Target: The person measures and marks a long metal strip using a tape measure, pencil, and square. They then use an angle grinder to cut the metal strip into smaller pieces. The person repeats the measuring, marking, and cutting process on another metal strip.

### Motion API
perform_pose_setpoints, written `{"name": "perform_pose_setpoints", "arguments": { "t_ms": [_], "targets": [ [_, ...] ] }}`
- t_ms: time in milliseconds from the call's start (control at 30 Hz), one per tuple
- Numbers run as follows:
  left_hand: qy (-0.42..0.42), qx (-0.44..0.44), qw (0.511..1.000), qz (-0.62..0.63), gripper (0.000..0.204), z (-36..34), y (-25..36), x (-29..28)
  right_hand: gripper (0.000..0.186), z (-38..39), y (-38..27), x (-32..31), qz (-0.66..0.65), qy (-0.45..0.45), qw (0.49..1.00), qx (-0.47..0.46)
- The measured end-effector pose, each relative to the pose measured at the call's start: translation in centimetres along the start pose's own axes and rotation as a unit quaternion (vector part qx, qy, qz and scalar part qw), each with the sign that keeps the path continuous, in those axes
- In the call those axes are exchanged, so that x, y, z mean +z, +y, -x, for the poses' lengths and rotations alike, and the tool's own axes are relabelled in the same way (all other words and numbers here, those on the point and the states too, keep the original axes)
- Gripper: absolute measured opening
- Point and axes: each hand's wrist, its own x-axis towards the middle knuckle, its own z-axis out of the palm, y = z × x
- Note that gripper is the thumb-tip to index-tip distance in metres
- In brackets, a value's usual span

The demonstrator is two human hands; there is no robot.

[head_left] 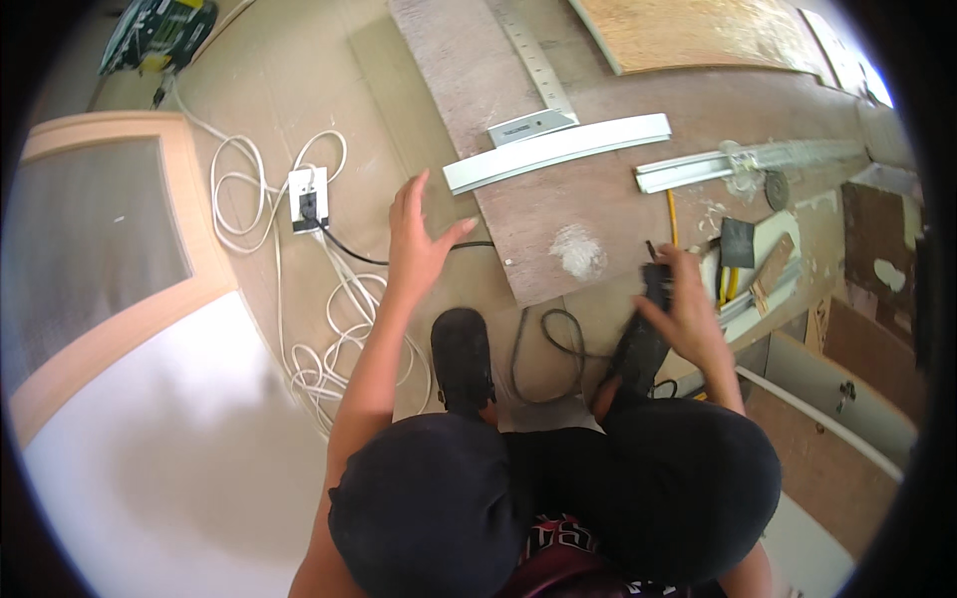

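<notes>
My left hand (424, 239) is raised with its fingers spread and holds nothing. It is left of a white metal strip (558, 151), which lies across a worn board (538, 224). My right hand (688, 304) curls its thumb and fingers around a small black object (656, 285) above my right shoe. A thin dark tip points up from that object; its exact kind is unclear. The metal blade of a try square (541, 75) rests on the board, its stock (533, 127) against the strip's far edge.
At left, a white extension socket (308, 199) has a black plug in it, beside coiled white cable (344, 344). A framed glass panel (100, 229) stands nearby. Right lie a metal channel (688, 171), a grinding disc (776, 190) and assorted tools. A green power tool (159, 35) sits far left.
</notes>
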Motion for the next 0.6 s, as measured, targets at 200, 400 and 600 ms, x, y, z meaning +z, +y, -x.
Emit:
{"name": "perform_pose_setpoints", "arguments": {
  "t_ms": [200,400,600],
  "targets": [
    [-0.048,0.085,0.995,0.001,0.049,-3.6,-3.2,4.8,0.065,-4.9,0.9,10.6,0.055,0.067,0.988,-0.124],
    [-0.087,0.032,0.956,0.278,0.048,-2.7,2.7,3.2,0.082,-0.5,0.4,8.8,0.177,0.16,0.963,-0.124],
    [-0.02,0.067,0.855,0.514,0.046,-4.5,13.3,3.7,0.062,11.6,6.2,3.3,-0.205,0.14,0.964,0.092]
  ]
}}
